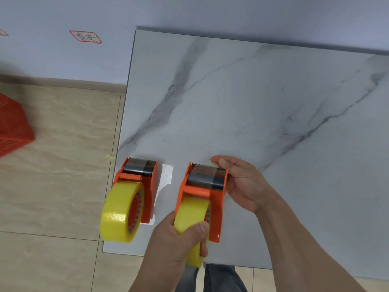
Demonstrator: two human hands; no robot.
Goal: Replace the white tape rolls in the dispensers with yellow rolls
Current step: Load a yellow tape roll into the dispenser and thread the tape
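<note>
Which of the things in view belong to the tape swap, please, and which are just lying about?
Belonging to the job:
left dispenser
its yellow roll
right dispenser
its yellow roll, held by the left hand
right hand at the cutter end

Lying about:
red basket
wall label

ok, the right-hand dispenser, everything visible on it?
The right dispenser is orange plastic, lying on the marble table with its serrated blade end pointing away. A dark roller sits behind the blade. It carries a yellow tape roll. The left hand grips that roll; the right hand pinches the blade end.
</note>
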